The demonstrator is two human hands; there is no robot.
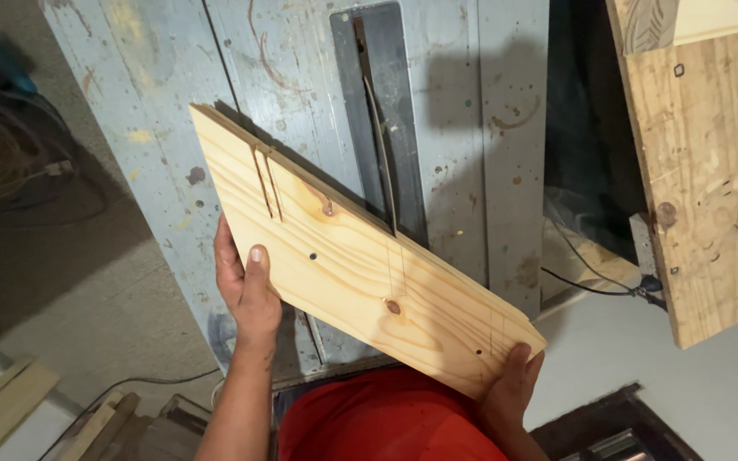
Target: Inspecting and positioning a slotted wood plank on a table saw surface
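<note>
Long pale pine board [360,256] with two short saw cuts, held slantwise above grey paint-spattered worktop [301,85], crossing dark metal saw slot [382,111]. Left hand [248,290] grip closed on board's lower edge, thumb on top; right hand [512,384] grip clasping near corner.

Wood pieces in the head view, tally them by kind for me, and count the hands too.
Pine board held over the saw table by both hands: 1
Plywood sheet at the right: 1
Light wood offcuts on the floor, lower left: at least 2, partly cut off
Hands: 2, left hand, right hand
Total: 6
</note>
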